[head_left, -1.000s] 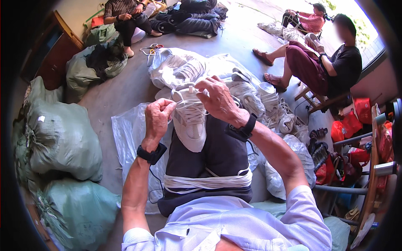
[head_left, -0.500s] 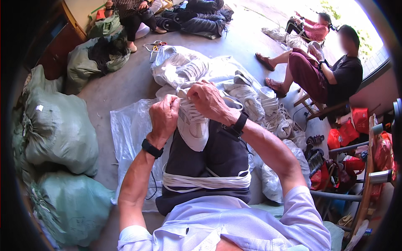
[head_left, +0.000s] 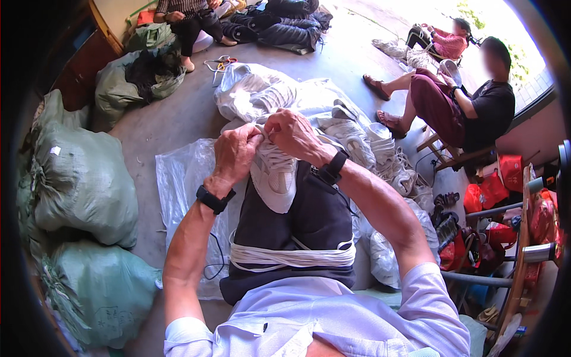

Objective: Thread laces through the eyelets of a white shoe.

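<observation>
A white sneaker (head_left: 275,178) rests on my knees, toe pointing toward me. My left hand (head_left: 236,153) grips its far end on the left, fingers closed on the shoe and its white lace. My right hand (head_left: 293,134) is closed over the same end from the right, pinching the lace. Both wrists wear black bands. A bundle of white laces (head_left: 291,257) lies across my lap on dark trousers.
A heap of white sneakers (head_left: 363,143) on clear plastic sheeting (head_left: 178,178) spreads ahead and to the right. Green sacks (head_left: 77,178) stand at the left. Seated people work at the right (head_left: 470,101) and far back (head_left: 184,18). Red bags and metal frames (head_left: 511,238) crowd the right edge.
Both hands have closed in together at the shoe's far end, working the lace. The shoe stays on my knees and has barely shifted.
</observation>
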The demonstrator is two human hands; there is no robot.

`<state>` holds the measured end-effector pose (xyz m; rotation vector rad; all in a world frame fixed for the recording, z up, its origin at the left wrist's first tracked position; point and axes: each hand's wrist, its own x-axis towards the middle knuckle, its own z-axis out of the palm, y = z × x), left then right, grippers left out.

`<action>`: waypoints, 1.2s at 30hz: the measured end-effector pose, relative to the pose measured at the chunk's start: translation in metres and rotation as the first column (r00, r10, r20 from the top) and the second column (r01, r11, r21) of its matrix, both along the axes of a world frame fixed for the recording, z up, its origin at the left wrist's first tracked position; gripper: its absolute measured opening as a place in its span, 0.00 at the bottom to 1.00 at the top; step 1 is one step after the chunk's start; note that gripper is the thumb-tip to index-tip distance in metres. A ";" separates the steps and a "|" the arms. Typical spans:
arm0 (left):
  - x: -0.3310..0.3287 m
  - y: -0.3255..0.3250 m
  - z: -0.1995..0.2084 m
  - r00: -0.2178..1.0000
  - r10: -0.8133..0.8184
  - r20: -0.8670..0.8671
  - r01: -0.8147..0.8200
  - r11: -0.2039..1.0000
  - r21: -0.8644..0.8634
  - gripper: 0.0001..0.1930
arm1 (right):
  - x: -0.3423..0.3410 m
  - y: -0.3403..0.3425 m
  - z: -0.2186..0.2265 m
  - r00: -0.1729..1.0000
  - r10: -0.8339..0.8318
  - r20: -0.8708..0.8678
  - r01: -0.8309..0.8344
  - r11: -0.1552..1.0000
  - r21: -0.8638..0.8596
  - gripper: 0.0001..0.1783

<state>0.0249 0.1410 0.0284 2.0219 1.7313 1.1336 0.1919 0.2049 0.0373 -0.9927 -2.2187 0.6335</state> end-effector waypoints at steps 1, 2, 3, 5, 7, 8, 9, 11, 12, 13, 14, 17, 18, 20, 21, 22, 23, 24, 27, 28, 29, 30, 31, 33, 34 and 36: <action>-0.002 0.000 0.002 1.000 -0.012 -0.004 0.012 1.000 0.001 0.08 | 0.000 0.002 0.001 0.999 0.009 0.040 -0.007 1.000 -0.030 0.09; -0.003 0.001 0.003 1.000 -0.024 -0.008 0.024 1.000 0.002 0.07 | -0.002 0.003 0.001 0.999 0.007 0.039 -0.006 1.000 -0.027 0.09; -0.004 0.001 0.003 1.000 -0.027 -0.010 0.027 1.000 0.005 0.07 | -0.003 0.004 0.001 0.998 0.027 0.052 -0.023 0.998 -0.062 0.08; -0.006 -0.001 0.000 1.000 -0.007 0.000 0.007 1.000 -0.011 0.07 | -0.004 0.006 0.002 0.997 0.047 0.062 -0.041 0.995 -0.094 0.07; -0.009 0.001 -0.005 1.000 -0.007 0.025 0.008 0.999 -0.035 0.08 | -0.005 0.011 0.003 0.977 0.097 0.191 -0.085 0.994 -0.070 0.06; -0.011 0.002 -0.007 0.999 -0.005 0.053 0.008 0.998 -0.062 0.09 | -0.003 0.011 0.002 0.969 0.100 0.225 -0.108 0.994 0.024 0.05; -0.015 0.005 -0.008 0.999 -0.004 0.052 0.007 0.998 -0.057 0.09 | 0.002 0.015 0.002 0.969 0.099 0.224 -0.109 0.994 0.030 0.05; -0.019 0.004 -0.007 0.888 0.041 0.459 0.091 0.961 -0.262 0.10 | 0.018 0.019 0.009 0.973 0.146 0.178 -0.208 0.893 0.400 0.03; -0.030 0.006 -0.010 0.811 0.042 0.584 0.165 0.941 -0.296 0.11 | 0.024 0.023 0.016 0.962 0.179 0.205 -0.258 0.837 0.482 0.02; -0.035 0.005 -0.009 0.808 0.046 0.587 0.163 0.941 -0.298 0.11 | 0.033 0.026 0.022 0.954 0.162 0.251 -0.264 0.851 0.455 0.04; -0.039 0.003 -0.004 0.650 0.122 0.750 0.251 0.897 -0.364 0.11 | 0.040 0.029 0.026 0.958 0.127 0.256 -0.242 0.840 0.486 0.06; -0.035 -0.007 0.011 0.349 0.264 0.899 0.424 0.811 -0.402 0.13 | 0.062 0.042 0.028 0.949 0.017 0.315 -0.178 0.853 0.491 0.07; -0.034 -0.009 0.011 0.359 0.284 0.889 0.413 0.806 -0.424 0.13 | 0.068 0.045 0.026 0.949 -0.015 0.314 -0.154 0.849 0.505 0.07; -0.022 -0.007 0.017 0.353 0.357 0.865 0.416 0.768 -0.487 0.11 | 0.086 0.054 0.014 0.942 -0.111 0.318 -0.076 0.850 0.521 0.06; -0.024 -0.004 0.011 0.351 0.355 0.866 0.418 0.769 -0.484 0.11 | 0.094 0.057 0.009 0.936 -0.135 0.324 -0.037 0.880 0.473 0.05; -0.028 -0.002 0.005 0.275 0.360 0.891 0.526 0.720 -0.453 0.12 | 0.095 0.057 0.006 0.942 -0.142 0.305 -0.004 0.902 0.433 0.04; -0.031 0.001 -0.001 0.199 0.370 0.907 0.628 0.663 -0.408 0.13 | 0.097 0.056 0.002 0.946 -0.152 0.287 0.030 0.920 0.390 0.03; -0.033 0.001 -0.008 0.086 0.453 0.887 0.655 0.645 -0.393 0.12 | 0.099 0.056 -0.002 0.946 -0.152 0.286 0.030 0.920 0.391 0.03; -0.045 0.006 -0.030 -0.148 0.541 0.828 0.776 0.582 -0.241 0.10 | 0.093 0.047 -0.001 0.943 -0.123 0.310 0.011 0.940 0.340 0.03; -0.037 0.004 -0.024 -0.141 0.549 0.824 0.787 0.567 -0.243 0.10 | 0.093 0.043 0.001 0.971 -0.075 0.225 0.019 0.970 0.240 0.05; -0.029 -0.002 -0.010 0.020 0.500 0.866 0.646 0.654 -0.393 0.09 | 0.087 0.038 0.008 0.991 -0.030 0.129 0.011 0.990 0.140 0.08; -0.021 -0.006 -0.003 0.192 0.464 0.865 0.466 0.733 -0.496 0.09 | 0.086 0.032 0.017 0.993 0.063 0.097 -0.073 0.992 0.101 0.11; -0.018 -0.010 -0.001 0.194 0.464 0.864 0.462 0.734 -0.498 0.09 | 0.077 0.021 0.034 0.986 0.127 0.105 -0.130 0.991 0.020 0.12; -0.004 -0.011 0.001 0.820 0.226 0.525 -0.120 0.966 -0.227 0.09 | 0.074 0.016 0.038 0.959 0.254 0.123 -0.249 0.967 -0.055 0.12; 0.012 -0.013 0.013 0.931 0.138 0.337 -0.141 0.990 -0.017 0.12 | 0.077 0.016 0.036 0.955 0.266 0.132 -0.255 0.963 -0.090 0.12; 0.028 -0.016 0.026 0.996 -0.036 0.076 0.025 0.991 0.135 0.13 | 0.077 0.018 0.030 0.953 0.265 0.145 -0.256 0.963 -0.078 0.12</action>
